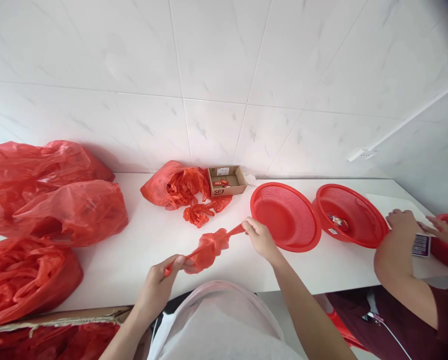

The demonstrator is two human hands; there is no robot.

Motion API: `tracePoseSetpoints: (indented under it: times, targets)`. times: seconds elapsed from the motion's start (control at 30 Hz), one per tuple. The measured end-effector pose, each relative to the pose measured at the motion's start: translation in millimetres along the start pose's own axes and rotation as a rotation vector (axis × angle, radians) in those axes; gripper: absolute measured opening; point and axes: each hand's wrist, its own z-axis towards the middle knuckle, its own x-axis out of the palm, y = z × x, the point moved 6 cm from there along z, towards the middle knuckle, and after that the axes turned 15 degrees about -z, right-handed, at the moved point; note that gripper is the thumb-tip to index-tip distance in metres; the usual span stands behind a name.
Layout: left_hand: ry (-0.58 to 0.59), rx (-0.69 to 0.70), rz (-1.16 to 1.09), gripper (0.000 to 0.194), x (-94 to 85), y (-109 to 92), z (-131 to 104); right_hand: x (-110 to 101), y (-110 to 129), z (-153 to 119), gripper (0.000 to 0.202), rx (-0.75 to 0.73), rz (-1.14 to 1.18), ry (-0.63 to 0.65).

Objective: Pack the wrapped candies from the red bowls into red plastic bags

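Observation:
A crumpled red plastic bag is stretched between my two hands above the white table, near its front edge. My left hand pinches its lower left end. The twisted upper right end is gripped between the thumb and fingers of my right hand. Just beyond lies a small bunched red bag. Behind it, a fuller red bag with loose red plastic leans by a small cardboard box holding a few red packets.
Several bulging red bags crowd the left side, above a carton of red plastic. To the right stand a red basket and a second red basket with small packets inside. A co-worker's arm reaches over the table's right end.

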Motion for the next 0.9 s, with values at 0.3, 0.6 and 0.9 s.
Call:
tracePoseSetpoints:
  times: [0.3,0.6,0.9]
  targets:
    - [-0.135,-0.163,-0.08,0.052,-29.1,19,-28,3,-47,32,0.036,0.091,-0.207,-0.055]
    - [-0.152,-0.164,-0.187,0.049,-26.3,21,-48,29,-46,23,0.037,0.194,0.112,0.098]
    - [0.081,0.115,-0.153,0.036,-1.9,-2,-60,74,131,-34,0.023,-0.471,0.113,0.299]
